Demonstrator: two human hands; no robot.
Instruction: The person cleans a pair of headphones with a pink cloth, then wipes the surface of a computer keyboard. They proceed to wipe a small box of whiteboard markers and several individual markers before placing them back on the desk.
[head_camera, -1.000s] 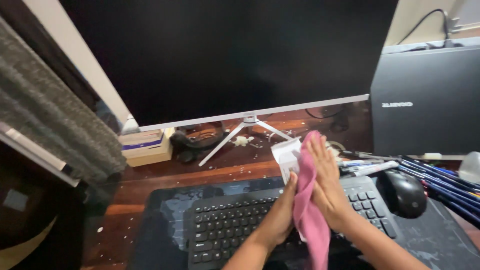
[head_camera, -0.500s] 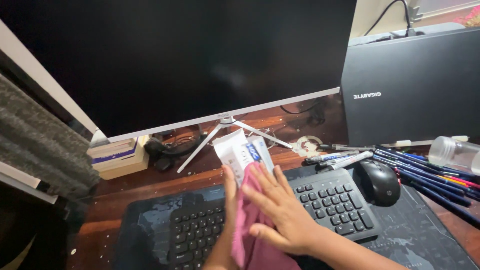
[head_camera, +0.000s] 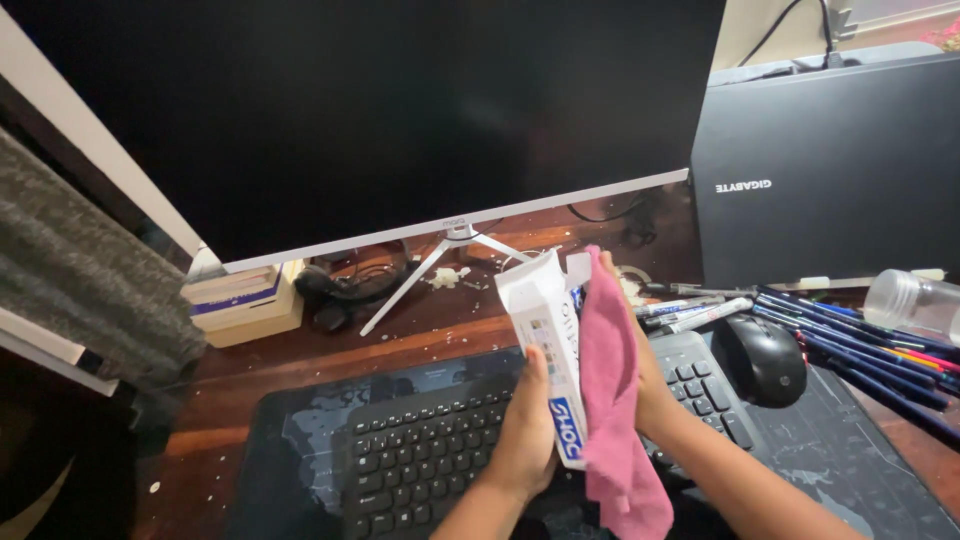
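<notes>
My left hand (head_camera: 525, 430) grips a white cardboard box (head_camera: 545, 335) with blue print, held upright above the black keyboard (head_camera: 430, 450). The box's top flap is open. My right hand (head_camera: 645, 385) presses a pink cloth (head_camera: 610, 400) flat against the box's right side, and the cloth hangs down past the box's bottom. Most of my right hand is hidden behind the cloth.
A large dark monitor (head_camera: 400, 110) on a white stand (head_camera: 450, 250) fills the back. A black computer case (head_camera: 830, 170) stands at the right. A black mouse (head_camera: 765, 360), several pens (head_camera: 860, 340) and a clear plastic bottle (head_camera: 910, 300) lie to the right. Small boxes (head_camera: 245, 300) sit at the left.
The box has turned upright in my left hand. My right hand with the pink cloth has moved from the box's front to its right side.
</notes>
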